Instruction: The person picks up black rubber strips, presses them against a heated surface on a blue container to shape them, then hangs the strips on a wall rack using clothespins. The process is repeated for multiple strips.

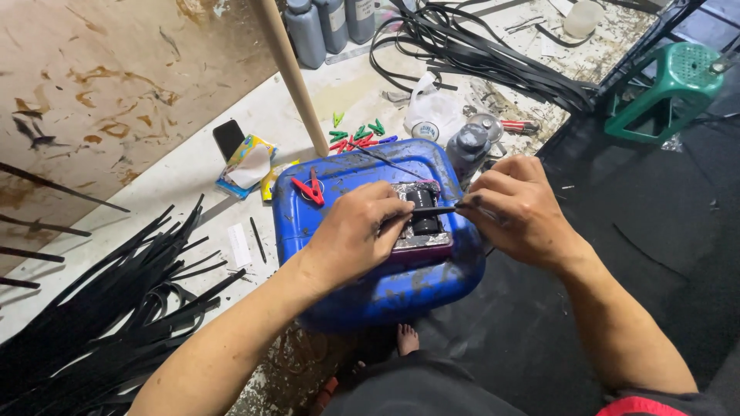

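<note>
My left hand (pixel 356 231) and my right hand (pixel 518 208) both pinch a thin black strip (pixel 433 209), stretched between them over a small tray holding a black roller (pixel 424 222). The tray sits on top of a blue plastic jerrycan (pixel 385 289) lying on its side in front of me. A red clothes peg (pixel 311 189) lies on the can's left part. My fingertips are stained black.
A heap of black strips (pixel 100 323) lies at the left on the white bench (pixel 185 173). More strips (pixel 478 54) coil at the back. Coloured pegs (pixel 356 136), a wooden pole (pixel 293 77), grey bottles (pixel 327 27), a dark jar (pixel 469 148) and a green stool (pixel 667 88) are around.
</note>
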